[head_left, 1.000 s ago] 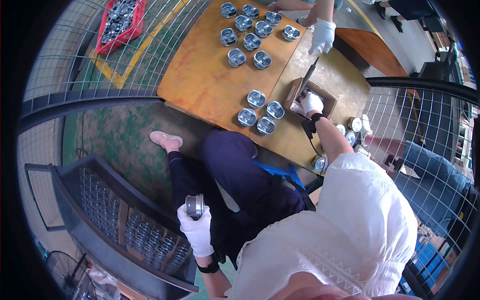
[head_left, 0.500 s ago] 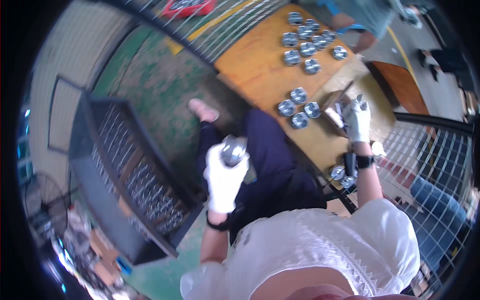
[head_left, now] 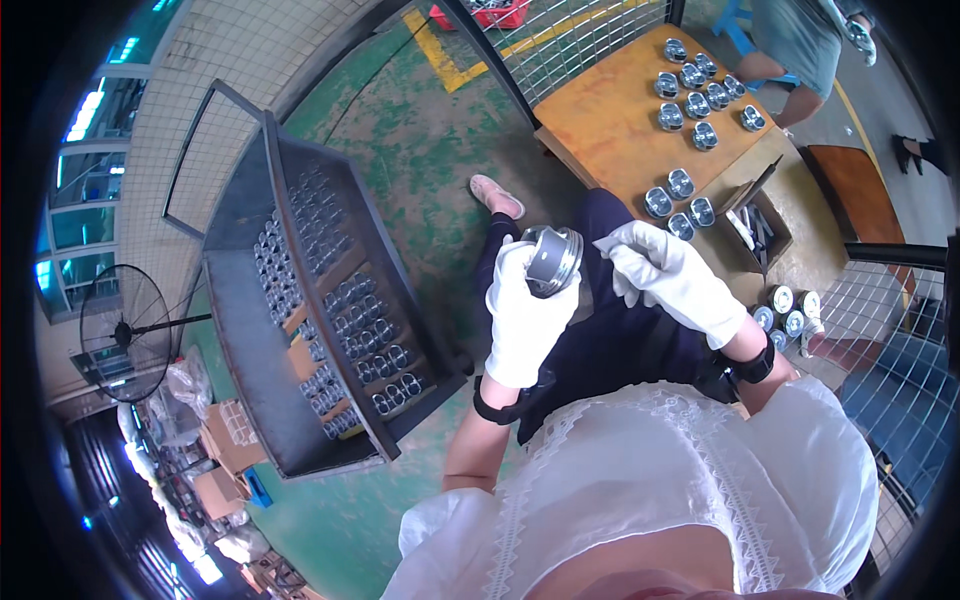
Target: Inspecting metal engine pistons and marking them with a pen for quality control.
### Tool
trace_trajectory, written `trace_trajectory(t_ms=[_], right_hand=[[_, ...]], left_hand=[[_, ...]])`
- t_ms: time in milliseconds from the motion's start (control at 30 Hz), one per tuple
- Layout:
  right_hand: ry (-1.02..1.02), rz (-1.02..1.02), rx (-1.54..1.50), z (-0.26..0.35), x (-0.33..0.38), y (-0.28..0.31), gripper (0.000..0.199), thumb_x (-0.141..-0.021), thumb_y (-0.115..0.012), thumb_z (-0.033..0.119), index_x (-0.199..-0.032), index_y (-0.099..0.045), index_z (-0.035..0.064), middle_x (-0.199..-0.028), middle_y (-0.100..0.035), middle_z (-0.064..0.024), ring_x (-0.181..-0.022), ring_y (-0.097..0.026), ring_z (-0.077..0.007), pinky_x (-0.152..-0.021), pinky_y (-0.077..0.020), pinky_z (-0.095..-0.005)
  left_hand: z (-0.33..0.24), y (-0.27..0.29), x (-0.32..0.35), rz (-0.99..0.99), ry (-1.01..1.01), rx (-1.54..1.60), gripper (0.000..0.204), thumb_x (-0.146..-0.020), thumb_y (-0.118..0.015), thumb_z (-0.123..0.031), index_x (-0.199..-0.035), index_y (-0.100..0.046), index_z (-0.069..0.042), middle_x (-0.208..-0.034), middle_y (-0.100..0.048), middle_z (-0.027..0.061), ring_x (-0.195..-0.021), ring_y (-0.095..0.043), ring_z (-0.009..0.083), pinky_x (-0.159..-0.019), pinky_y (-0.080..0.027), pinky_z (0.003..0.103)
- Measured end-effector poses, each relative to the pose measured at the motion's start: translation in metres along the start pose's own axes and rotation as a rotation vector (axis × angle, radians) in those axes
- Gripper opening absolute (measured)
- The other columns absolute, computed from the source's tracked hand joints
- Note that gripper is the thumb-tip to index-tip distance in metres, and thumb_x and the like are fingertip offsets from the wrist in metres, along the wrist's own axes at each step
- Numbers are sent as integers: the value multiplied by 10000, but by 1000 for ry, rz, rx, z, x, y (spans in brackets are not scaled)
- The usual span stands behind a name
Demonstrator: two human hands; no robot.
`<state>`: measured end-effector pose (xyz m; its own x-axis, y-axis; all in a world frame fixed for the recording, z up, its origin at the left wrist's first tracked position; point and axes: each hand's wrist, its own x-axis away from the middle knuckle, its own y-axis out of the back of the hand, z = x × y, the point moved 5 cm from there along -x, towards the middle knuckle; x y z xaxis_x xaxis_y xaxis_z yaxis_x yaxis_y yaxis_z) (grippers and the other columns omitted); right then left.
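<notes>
My left hand (head_left: 524,325), in a white glove, is wrapped round a metal piston (head_left: 553,260) above my lap. Its grooved end is turned toward the right, and a dark grey patch shows on its side. Close to the piston's right side, my right hand (head_left: 678,288), also gloved, has thumb and fingers pinched together. A small pale pointed tip sticks out from that pinch, too small to name. A gap shows between this hand and the piston.
Several pistons (head_left: 697,104) stand on the wooden table (head_left: 600,105) at right, beside a small box of tools (head_left: 768,240). More pistons (head_left: 793,323) sit by the wire mesh. At left is a dark metal bin (head_left: 240,330) holding rows of pistons. Another person (head_left: 800,45) is at the far right.
My right hand has come from over the tool box to beside the piston. My left hand has lifted the piston nearer, and the view has shifted leftward.
</notes>
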<state>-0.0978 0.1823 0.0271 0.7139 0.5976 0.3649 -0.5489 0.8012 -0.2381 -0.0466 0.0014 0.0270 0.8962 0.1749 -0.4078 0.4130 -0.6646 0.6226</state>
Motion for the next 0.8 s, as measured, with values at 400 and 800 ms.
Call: trace_trajectory(t_ms=[400, 800], right_hand=[[430, -372, 903, 11, -6, -28, 470, -783, -750, 528, -726, -661, 70, -604, -628, -134, -566, -645, -323, -530, -501, -407], [381, -421, 967, 4, -10, -21, 477, -727, -792, 541, -730, -681, 77, -564, -602, -111, -541, -631, -298, -513, -493, -368]], left_hand=[[1, 0, 11, 11, 98, 75, 440, -706, -736, -6, -1114, -573, -31, -985, -652, 115, -887, -692, 284, -872, -534, 354], [-9, -6, 7, 61, 115, 64, 398, -681, -679, -32, -1051, -533, -32, -1005, -602, 154, -893, -647, 369, -777, -538, 429]])
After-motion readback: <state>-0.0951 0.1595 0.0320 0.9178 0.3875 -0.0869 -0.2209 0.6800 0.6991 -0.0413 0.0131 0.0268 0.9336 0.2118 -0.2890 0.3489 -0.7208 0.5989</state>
